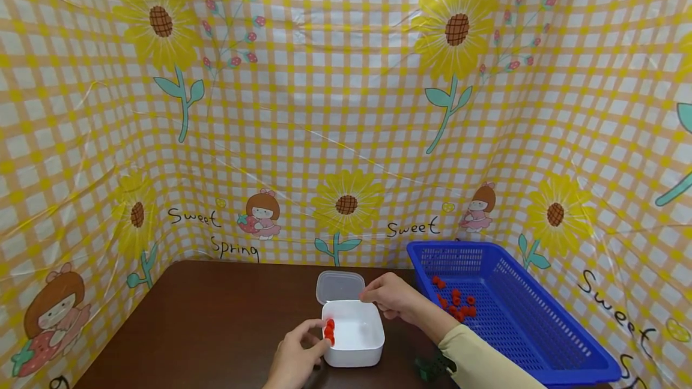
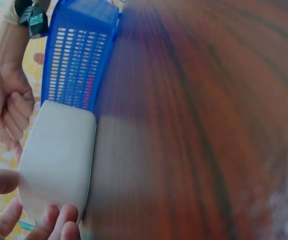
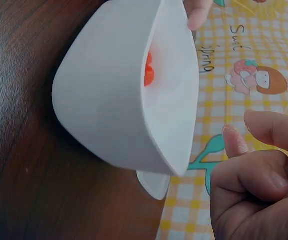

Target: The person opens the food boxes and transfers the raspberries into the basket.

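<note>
A white open-topped container (image 1: 354, 358) stands on the brown table. Several small red pieces (image 1: 329, 332) sit inside it along the left wall; their exact kind is too small to tell. My left hand (image 1: 297, 350) holds the container's left side, thumb and fingers spread against the wall. Just above the back right corner hovers my right hand (image 1: 391, 293). In the right wrist view its thumb (image 3: 233, 142) and forefinger (image 3: 271, 127) are slightly apart, nothing visible between them, with the other fingers curled. Behind the container lies a clear lid (image 1: 340, 286).
To the right stands a blue slotted basket (image 1: 540, 317) with several more red pieces (image 1: 456, 305) near its left side. The right forearm reaches across the basket's near left edge. A checked cloth (image 1: 346, 107) hangs around the table's back and sides.
</note>
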`<state>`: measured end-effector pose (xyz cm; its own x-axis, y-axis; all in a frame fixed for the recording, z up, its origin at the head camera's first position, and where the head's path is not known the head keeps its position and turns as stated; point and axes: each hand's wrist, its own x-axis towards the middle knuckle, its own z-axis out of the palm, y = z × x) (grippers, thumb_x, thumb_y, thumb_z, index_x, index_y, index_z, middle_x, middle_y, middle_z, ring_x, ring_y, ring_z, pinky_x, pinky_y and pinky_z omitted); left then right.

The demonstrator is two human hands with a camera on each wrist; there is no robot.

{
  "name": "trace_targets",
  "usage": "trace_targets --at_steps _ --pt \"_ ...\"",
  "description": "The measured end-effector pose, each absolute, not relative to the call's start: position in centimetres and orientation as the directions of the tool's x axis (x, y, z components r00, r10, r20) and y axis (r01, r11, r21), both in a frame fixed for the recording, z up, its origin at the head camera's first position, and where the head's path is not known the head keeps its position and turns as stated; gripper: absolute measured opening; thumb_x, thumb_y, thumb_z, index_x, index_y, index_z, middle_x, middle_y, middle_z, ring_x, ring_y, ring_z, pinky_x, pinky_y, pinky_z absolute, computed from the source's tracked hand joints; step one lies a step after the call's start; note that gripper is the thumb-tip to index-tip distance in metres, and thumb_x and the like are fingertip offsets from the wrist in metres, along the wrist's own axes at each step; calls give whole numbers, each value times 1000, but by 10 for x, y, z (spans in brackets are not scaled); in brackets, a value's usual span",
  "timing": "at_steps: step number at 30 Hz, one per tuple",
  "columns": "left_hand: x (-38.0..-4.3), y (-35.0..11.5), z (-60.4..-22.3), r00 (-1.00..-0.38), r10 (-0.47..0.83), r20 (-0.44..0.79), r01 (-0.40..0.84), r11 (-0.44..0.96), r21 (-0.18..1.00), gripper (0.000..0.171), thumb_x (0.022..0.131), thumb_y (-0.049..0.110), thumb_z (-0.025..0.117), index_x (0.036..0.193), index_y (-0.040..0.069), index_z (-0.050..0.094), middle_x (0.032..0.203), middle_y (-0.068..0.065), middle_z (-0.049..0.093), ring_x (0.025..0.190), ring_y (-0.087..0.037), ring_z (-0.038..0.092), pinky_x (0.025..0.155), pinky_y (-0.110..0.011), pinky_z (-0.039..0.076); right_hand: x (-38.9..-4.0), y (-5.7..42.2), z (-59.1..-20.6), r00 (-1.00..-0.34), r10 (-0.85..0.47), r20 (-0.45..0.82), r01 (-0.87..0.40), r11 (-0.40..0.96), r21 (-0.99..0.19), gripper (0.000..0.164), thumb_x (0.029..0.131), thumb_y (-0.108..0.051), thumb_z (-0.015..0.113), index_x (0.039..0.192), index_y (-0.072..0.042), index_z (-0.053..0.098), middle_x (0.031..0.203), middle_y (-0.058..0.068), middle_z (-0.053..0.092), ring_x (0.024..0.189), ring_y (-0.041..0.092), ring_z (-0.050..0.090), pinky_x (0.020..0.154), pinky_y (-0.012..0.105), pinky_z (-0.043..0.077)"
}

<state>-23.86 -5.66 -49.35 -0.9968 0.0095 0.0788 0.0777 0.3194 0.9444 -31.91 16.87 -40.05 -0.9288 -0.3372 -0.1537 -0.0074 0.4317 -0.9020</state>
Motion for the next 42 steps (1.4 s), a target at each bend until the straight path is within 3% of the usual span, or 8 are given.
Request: trace_targets --at_steps 25,42 --pt "-238 -57 -494 -995 24 97 99 292 951 37 87 19 75 122 13 68 78 0 65 61 -21 65 56 -33 49 -321 134 -436 -893 -401 -204 44 374 -926 24 89 -5 69 107 12 70 52 -9 28 46 5 19 44 19 21" --pt "-238 -59 -495 -990 22 138 138 307 942 35 87 21 77 120 14 68 78 0 64 61 -21 65 53 -30 48 -314 117 -456 -904 -389 -179 -10 437 -899 7 82 -1 72 86 5 70 55 -5 38 44 6 23 41 20 23"
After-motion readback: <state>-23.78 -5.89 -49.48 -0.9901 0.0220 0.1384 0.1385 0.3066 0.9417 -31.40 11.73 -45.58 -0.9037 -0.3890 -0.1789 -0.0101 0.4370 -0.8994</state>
